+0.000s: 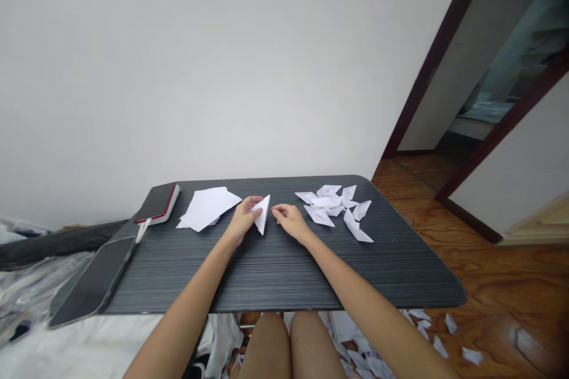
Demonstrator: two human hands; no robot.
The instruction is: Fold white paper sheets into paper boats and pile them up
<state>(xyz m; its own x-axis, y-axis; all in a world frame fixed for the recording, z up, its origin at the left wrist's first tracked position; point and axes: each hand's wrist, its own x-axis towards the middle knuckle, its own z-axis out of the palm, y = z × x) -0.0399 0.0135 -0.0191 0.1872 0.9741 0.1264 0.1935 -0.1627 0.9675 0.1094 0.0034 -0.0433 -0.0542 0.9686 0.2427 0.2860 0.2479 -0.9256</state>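
My left hand (pixel 242 217) grips a folded piece of white paper (pixel 262 215), pinched between thumb and fingers and held upright above the dark table (pixel 271 272). Just to its right is my right hand (pixel 288 219), a small gap away from the paper. Its fingers are curled together, and whether anything sits between them I cannot make out. Left of my left hand lies a stack of flat white sheets (pixel 208 208). Beyond my right hand, a loose heap of folded paper pieces (pixel 328 202) rests on the tabletop.
A phone (pixel 95 278) lies at the table's left edge, near a dark box-shaped device with a red rim (pixel 156 204) and a white cable. Folded papers (pixel 472 356) are scattered on the wooden floor. A white wall (pixel 267 71) stands behind the table.
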